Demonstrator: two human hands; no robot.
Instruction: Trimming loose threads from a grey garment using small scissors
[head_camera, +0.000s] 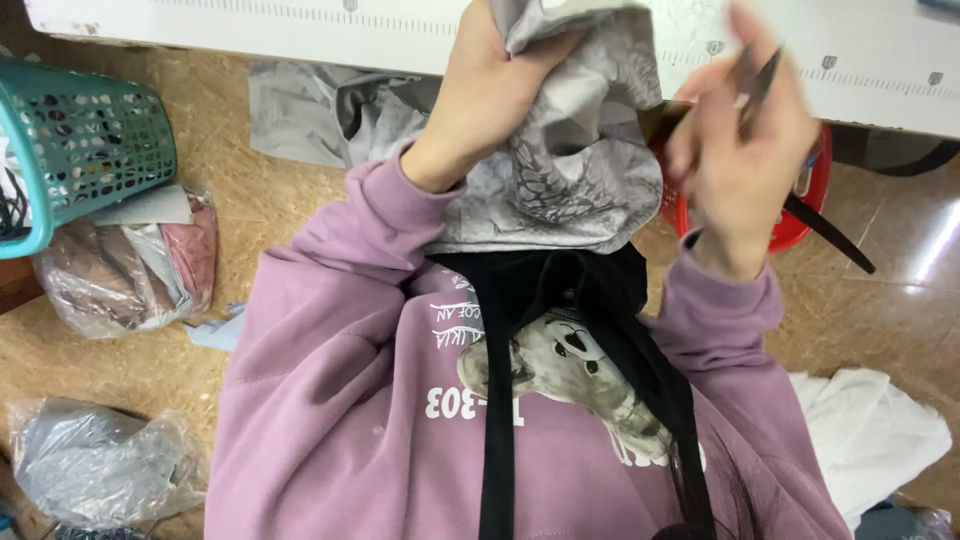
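Note:
My left hand (485, 95) grips a bunched grey printed cloth (575, 150) that hangs down in front of my chest. My right hand (745, 140) is blurred and holds a thin dark pointed tool (762, 75), raised just right of the cloth. Both arms wear mauve sweatshirt sleeves. Black straps (500, 400) hang down my front over a bear print.
A white table edge with ruler marks (250, 15) runs along the top. A teal basket (75, 150) stands at left above bagged fabric (125, 265). Another plastic bag (95, 460) lies lower left. A red basin (800, 215) sits behind my right hand; white cloth (865, 430) lies lower right.

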